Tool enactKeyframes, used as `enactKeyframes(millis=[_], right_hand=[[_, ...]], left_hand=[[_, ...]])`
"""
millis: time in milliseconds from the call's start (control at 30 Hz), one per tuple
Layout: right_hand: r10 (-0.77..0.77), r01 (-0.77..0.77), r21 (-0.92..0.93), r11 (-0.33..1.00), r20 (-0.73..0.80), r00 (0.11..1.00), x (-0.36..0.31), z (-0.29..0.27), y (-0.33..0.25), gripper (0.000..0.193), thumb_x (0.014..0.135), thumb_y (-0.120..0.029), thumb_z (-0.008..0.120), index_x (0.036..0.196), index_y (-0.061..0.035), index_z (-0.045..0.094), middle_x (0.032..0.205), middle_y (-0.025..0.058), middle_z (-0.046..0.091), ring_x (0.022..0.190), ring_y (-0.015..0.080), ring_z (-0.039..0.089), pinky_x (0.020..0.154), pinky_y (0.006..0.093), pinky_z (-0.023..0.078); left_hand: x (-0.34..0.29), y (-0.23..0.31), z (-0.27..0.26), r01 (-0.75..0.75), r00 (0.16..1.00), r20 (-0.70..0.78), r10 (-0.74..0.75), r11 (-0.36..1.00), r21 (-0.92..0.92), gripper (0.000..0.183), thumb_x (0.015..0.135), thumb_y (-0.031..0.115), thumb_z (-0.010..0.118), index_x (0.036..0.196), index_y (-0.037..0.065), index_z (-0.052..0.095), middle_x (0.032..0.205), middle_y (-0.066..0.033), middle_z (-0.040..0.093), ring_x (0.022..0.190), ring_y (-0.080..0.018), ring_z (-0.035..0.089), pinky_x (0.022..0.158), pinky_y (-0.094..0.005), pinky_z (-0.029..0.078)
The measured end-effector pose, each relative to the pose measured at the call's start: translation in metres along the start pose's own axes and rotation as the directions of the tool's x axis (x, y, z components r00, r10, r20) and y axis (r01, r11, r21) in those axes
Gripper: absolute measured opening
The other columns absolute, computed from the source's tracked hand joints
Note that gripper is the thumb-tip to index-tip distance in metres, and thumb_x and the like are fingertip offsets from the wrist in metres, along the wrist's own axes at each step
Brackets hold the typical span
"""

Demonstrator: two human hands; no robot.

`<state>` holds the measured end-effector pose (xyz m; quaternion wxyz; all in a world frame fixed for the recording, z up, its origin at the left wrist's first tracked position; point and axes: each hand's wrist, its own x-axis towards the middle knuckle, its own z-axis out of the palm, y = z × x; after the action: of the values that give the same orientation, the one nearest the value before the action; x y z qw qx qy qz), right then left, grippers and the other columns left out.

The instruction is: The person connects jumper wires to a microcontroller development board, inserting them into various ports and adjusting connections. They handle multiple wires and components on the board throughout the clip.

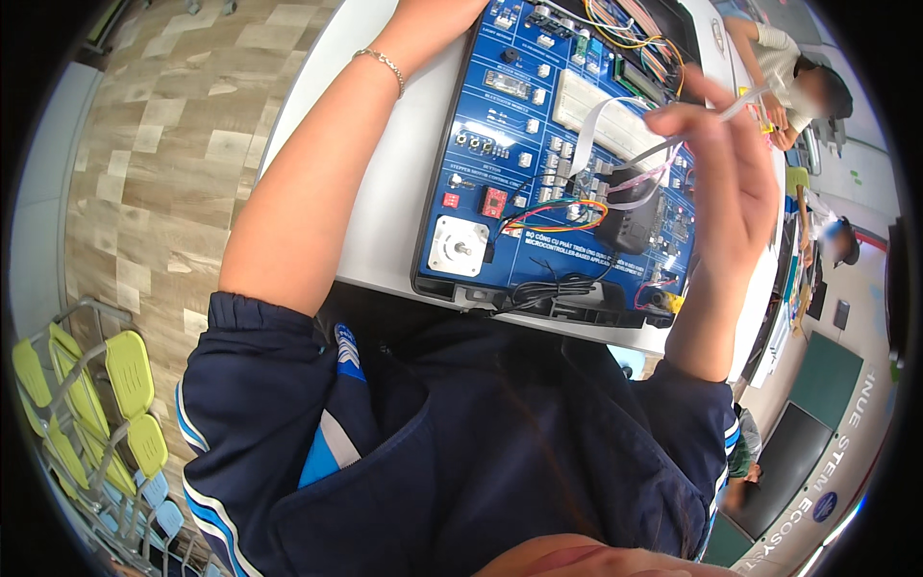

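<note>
A blue electronics trainer board (514, 267) in a black case lies on the white table before me. My right hand (726, 183) is raised above its right side, fingers bent around a thin grey cable (659, 146) that runs down to the middle of the board. Beside that cable a white ribbon cable (586, 135) arches over a white breadboard (572, 101). Lower down are a black module (625, 226), looped coloured wires (598, 213) and a square stepper motor (454, 246). My left hand (437, 19) reaches past the board's far left corner; its fingers are outside the picture.
The white table (370, 207) extends left of the case. Jumper wires (625, 24) fill the case's far part. A coiled black cable (553, 291) lies at its near edge. A person (784, 82) sits at the far right. Green chairs (130, 370) stand at left.
</note>
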<state>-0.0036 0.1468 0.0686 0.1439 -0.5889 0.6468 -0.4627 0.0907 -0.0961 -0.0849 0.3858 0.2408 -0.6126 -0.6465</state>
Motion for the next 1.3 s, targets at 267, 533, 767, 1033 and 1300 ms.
enactKeyframes(millis=[267,533,767,1033,1300], right_hand=[[-0.105,0.101,0.204,0.974,0.006,0.994,-0.002,0.008,-0.008,0.038,0.106,-0.018,0.045,0.130,0.0115,0.050,0.097,0.0149,0.060,0.071,0.0121,0.051,0.060,0.0231,0.042],[-0.247,0.236,-0.076,0.969,-0.229,0.942,0.003,0.012,0.000,0.031,0.098,-0.008,0.062,0.126,0.0045,0.063,0.098,0.0125,0.072,0.064,0.0032,0.055,0.056,0.0165,0.043],[-0.419,0.274,-0.413,0.869,-0.318,0.850,0.013,0.014,0.003,0.030,0.101,-0.014,0.057,0.113,0.0112,0.067,0.082,0.0065,0.065,0.062,0.0050,0.053,0.061,0.0184,0.041],[-0.421,0.357,-0.382,0.853,-0.098,0.902,0.015,0.013,0.005,0.019,0.082,0.001,0.076,0.101,-0.0014,0.076,0.085,0.0078,0.072,0.067,0.0077,0.061,0.058,0.0200,0.047],[-0.113,0.304,-0.307,0.902,0.510,0.852,0.026,0.027,0.016,0.013,0.073,-0.003,0.077,0.086,-0.0025,0.074,0.082,0.0091,0.071,0.074,0.0211,0.067,0.067,0.0322,0.052]], left_hand=[[0.000,-0.010,-0.005,-0.054,0.998,0.045,0.049,0.992,0.114,0.032,0.099,0.021,0.056,0.125,0.004,0.064,0.097,-0.0004,0.065,0.087,-0.0080,0.057,0.084,-0.0250,0.049],[0.005,-0.016,-0.007,-0.034,0.998,0.059,0.031,0.999,0.039,0.031,0.097,0.022,0.058,0.124,0.007,0.065,0.108,-0.0034,0.068,0.098,-0.0111,0.061,0.090,-0.0271,0.050],[0.005,-0.017,-0.009,-0.050,0.996,0.070,0.046,0.997,0.058,0.033,0.098,0.023,0.059,0.125,0.006,0.064,0.107,-0.0031,0.068,0.093,-0.0104,0.061,0.088,-0.0271,0.050],[0.004,-0.008,-0.002,0.036,0.997,0.075,-0.028,0.993,-0.111,0.030,0.097,0.017,0.057,0.117,-0.006,0.060,0.099,-0.0095,0.067,0.089,-0.0155,0.063,0.079,-0.0272,0.052],[0.005,-0.009,-0.004,0.036,0.998,0.063,-0.029,0.993,-0.113,0.029,0.096,0.016,0.059,0.116,-0.005,0.061,0.100,-0.0096,0.067,0.089,-0.0147,0.063,0.079,-0.0266,0.052]])
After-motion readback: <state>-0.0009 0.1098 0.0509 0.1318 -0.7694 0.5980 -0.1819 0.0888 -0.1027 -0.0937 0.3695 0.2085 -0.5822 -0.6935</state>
